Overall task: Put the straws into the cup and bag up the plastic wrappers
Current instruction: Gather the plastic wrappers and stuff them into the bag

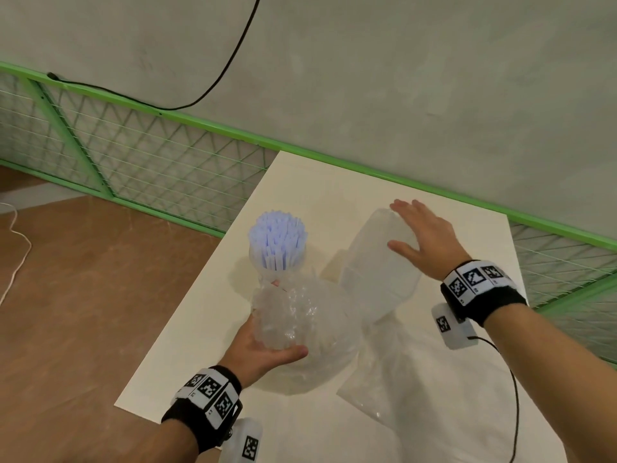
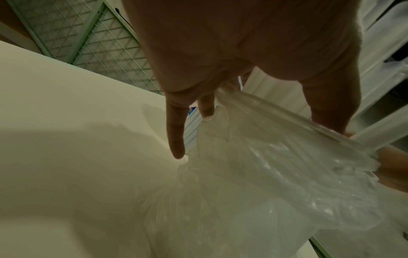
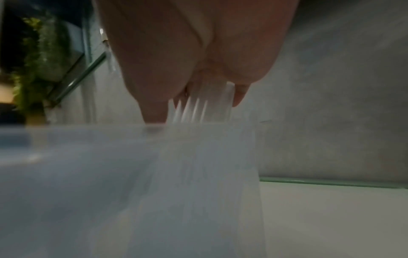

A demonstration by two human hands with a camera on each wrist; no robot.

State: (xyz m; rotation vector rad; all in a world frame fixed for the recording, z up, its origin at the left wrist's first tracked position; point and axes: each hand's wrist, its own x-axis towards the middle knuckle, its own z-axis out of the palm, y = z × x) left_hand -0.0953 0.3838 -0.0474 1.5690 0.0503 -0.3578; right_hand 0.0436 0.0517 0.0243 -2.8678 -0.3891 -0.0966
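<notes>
Your left hand [image 1: 263,349] gripped the crumpled wad of plastic wrappers [image 1: 290,315] at the table's [image 1: 434,429] near left, just near of the cup [image 1: 277,259] already full of straws [image 1: 277,235]. Your right hand [image 1: 424,235] lay flat, fingers straight, on the clear bag [image 1: 377,272]. You needed that bag's mouth held wide before pushing the wad in. Only the right wrist view showed ribbed plastic under the fingers.

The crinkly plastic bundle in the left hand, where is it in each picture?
Head view: the crinkly plastic bundle is low in the middle, in front of the cup of straws, held by the left hand.
Left wrist view: it fills the lower right, under the fingers.
Right wrist view: not in it, as far as the blur shows.
Shared landmark: the cream table.
</notes>
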